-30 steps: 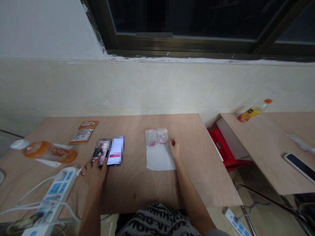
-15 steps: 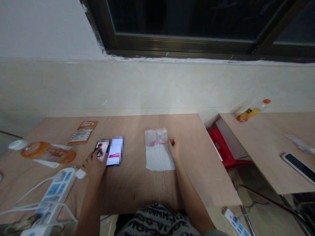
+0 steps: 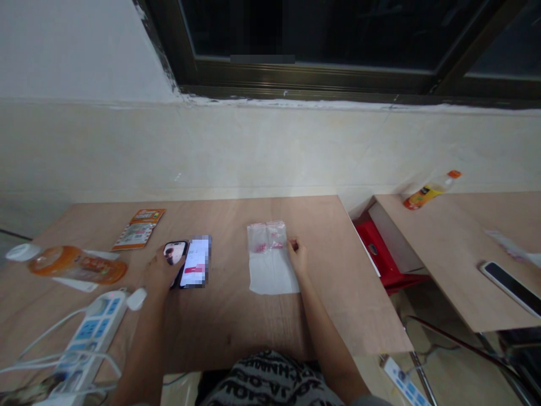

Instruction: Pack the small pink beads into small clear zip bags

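Note:
My left hand (image 3: pixel 158 272) reaches across the lower part of a dark phone (image 3: pixel 174 252), fingers at its left edge and thumb side over its lower right. The hand is slightly blurred and looks closed on the phone, whose screen shows a picture. Right beside it lies a second phone (image 3: pixel 196 260) with a bright screen, partly pixelated. My right hand (image 3: pixel 298 256) rests on the table with its fingers curled in; nothing shows inside them. It sits at the right edge of small clear plastic bags (image 3: pixel 267 237) with pink marks, lying above a white sheet (image 3: pixel 273 273).
An orange drink bottle (image 3: pixel 78 265) lies at the left, with an orange packet (image 3: pixel 139 228) behind. A power strip (image 3: pixel 91 332) with white cables fills the front left. Across a gap holding a red object (image 3: pixel 374 248), another table bears a bottle (image 3: pixel 429 192) and a dark-topped device (image 3: pixel 511 286).
My left hand has drawn its fingers off the left phone's screen to its left edge, uncovering more of the picture. My right hand stays by the bags. The view has shifted slightly.

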`<state>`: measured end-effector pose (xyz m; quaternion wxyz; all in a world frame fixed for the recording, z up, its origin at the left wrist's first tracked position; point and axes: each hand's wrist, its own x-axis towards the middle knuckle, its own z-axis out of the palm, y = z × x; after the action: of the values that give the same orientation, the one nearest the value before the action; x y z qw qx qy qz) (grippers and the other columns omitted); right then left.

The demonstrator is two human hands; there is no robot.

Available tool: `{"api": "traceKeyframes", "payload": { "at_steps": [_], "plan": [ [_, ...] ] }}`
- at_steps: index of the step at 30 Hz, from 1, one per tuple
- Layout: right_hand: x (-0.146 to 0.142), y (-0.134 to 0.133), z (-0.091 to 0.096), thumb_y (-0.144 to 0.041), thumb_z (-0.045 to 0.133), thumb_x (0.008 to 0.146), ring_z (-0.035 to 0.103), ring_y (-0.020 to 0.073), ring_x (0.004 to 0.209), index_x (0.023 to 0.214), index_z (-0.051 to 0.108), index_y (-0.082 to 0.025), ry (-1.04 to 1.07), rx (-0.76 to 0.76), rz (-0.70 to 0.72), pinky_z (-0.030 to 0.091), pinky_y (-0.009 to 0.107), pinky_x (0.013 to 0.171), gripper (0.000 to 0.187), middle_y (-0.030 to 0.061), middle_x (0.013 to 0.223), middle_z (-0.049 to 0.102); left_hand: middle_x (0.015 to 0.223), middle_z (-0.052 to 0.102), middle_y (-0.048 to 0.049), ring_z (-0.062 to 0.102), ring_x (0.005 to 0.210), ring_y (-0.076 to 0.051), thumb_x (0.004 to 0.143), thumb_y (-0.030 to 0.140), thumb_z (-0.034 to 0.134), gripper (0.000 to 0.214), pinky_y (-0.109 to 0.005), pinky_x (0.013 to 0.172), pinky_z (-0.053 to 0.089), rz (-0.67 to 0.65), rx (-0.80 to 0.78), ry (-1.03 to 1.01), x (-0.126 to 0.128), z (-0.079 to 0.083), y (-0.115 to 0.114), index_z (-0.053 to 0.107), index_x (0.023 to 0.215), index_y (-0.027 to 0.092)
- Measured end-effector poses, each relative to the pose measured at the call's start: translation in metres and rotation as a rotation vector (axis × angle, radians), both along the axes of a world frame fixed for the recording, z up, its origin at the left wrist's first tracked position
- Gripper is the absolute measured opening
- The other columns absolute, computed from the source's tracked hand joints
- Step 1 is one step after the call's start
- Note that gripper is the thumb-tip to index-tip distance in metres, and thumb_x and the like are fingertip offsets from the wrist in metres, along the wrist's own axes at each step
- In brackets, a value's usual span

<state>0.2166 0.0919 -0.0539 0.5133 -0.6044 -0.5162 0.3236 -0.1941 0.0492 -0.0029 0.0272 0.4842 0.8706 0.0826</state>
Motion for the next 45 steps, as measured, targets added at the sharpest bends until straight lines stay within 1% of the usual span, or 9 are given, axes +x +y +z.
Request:
{"api": "traceKeyframes", "payload": {
  "at_steps": [6, 10, 14, 16, 19, 23, 31, 40, 45],
  "plan": [
    [0.001, 0.001, -0.004, -0.039, 0.052, 0.083, 0.058, 0.0165, 0.067, 0.084, 0.063, -0.017, 0.004, -0.014, 0.009, 0.043, 0.026, 0.064, 0.024, 0.0032, 0.074, 0.066, 0.108, 0.066, -0.0217, 0.062, 0.101, -0.038, 0.074, 0.055, 0.06, 0.079, -0.044, 0.08, 0.047, 0.03, 0.007, -0.019, -0.001, 0.0, 0.005, 0.038, 0.136, 0.012],
    [0.001, 0.002, -0.007, -0.039, 0.053, 0.082, 0.058, 0.0166, 0.067, 0.085, 0.063, -0.017, 0.02, -0.007, 0.009, 0.043, 0.027, 0.065, 0.025, 0.0037, 0.075, 0.066, 0.109, 0.065, -0.0205, 0.063, 0.099, -0.036, 0.075, 0.054, 0.06, 0.078, -0.043, 0.081, 0.046, 0.018, 0.024, -0.018, 0.0, 0.0, 0.001, 0.037, 0.136, 0.011],
    [0.001, 0.002, -0.006, -0.039, 0.052, 0.083, 0.056, 0.0156, 0.065, 0.084, 0.063, -0.017, 0.006, 0.005, 0.007, 0.042, 0.026, 0.063, 0.025, 0.0026, 0.073, 0.064, 0.111, 0.062, -0.0236, 0.06, 0.103, -0.036, 0.077, 0.059, 0.054, 0.077, -0.044, 0.088, 0.043, -0.028, 0.136, 0.138, 0.002, -0.007, -0.012, 0.042, 0.132, 0.007],
    [0.0, 0.001, -0.005, -0.039, 0.052, 0.083, 0.054, 0.015, 0.063, 0.083, 0.062, -0.017, -0.007, 0.005, 0.004, 0.041, 0.025, 0.061, 0.024, 0.0016, 0.07, 0.063, 0.108, 0.062, -0.0251, 0.059, 0.102, -0.037, 0.078, 0.062, 0.05, 0.077, -0.046, 0.089, 0.042, -0.032, 0.152, 0.217, 0.002, -0.012, -0.018, 0.045, 0.129, 0.005],
    [0.0, 0.001, -0.004, -0.038, 0.052, 0.082, 0.054, 0.0149, 0.063, 0.082, 0.062, -0.017, -0.01, 0.002, -0.001, 0.04, 0.025, 0.06, 0.023, 0.0013, 0.07, 0.063, 0.104, 0.063, -0.0252, 0.06, 0.099, -0.036, 0.08, 0.063, 0.047, 0.076, -0.045, 0.089, 0.041, -0.033, 0.139, 0.253, 0.002, -0.015, -0.02, 0.045, 0.126, 0.003],
    [0.0, 0.001, -0.005, -0.038, 0.052, 0.083, 0.054, 0.0149, 0.062, 0.082, 0.062, -0.018, -0.003, 0.014, 0.002, 0.04, 0.025, 0.06, 0.023, 0.0012, 0.07, 0.062, 0.102, 0.065, -0.0232, 0.061, 0.097, -0.035, 0.08, 0.062, 0.048, 0.073, -0.044, 0.09, 0.04, -0.023, 0.1, 0.227, 0.002, -0.012, -0.015, 0.046, 0.125, 0.004],
    [0.0, 0.002, -0.007, -0.039, 0.052, 0.083, 0.054, 0.015, 0.063, 0.082, 0.061, -0.018, 0.002, 0.018, 0.005, 0.04, 0.025, 0.061, 0.023, 0.0015, 0.071, 0.063, 0.119, 0.059, -0.0262, 0.055, 0.109, -0.042, 0.082, 0.062, 0.046, 0.073, -0.046, 0.088, 0.041, 0.046, 0.0, 0.179, 0.008, -0.003, -0.014, 0.046, 0.13, 0.007],
    [0.0, 0.002, -0.008, -0.037, 0.052, 0.083, 0.054, 0.0143, 0.061, 0.083, 0.062, -0.017, -0.003, 0.005, -0.001, 0.04, 0.024, 0.06, 0.023, 0.0007, 0.069, 0.062, 0.118, 0.058, -0.028, 0.053, 0.113, -0.042, 0.08, 0.063, 0.048, 0.077, -0.047, 0.091, 0.041, 0.051, -0.044, 0.11, 0.001, -0.003, -0.009, 0.046, 0.129, 0.003],
    [0.0, 0.003, -0.009, -0.037, 0.052, 0.083, 0.054, 0.0137, 0.061, 0.083, 0.062, -0.016, 0.011, 0.0, 0.009, 0.04, 0.024, 0.06, 0.023, 0.0004, 0.07, 0.062, 0.121, 0.056, -0.0283, 0.052, 0.115, -0.043, 0.081, 0.062, 0.047, 0.077, -0.048, 0.092, 0.041, 0.045, -0.061, 0.107, 0.006, 0.001, -0.01, 0.042, 0.133, 0.004]
  ]
}}
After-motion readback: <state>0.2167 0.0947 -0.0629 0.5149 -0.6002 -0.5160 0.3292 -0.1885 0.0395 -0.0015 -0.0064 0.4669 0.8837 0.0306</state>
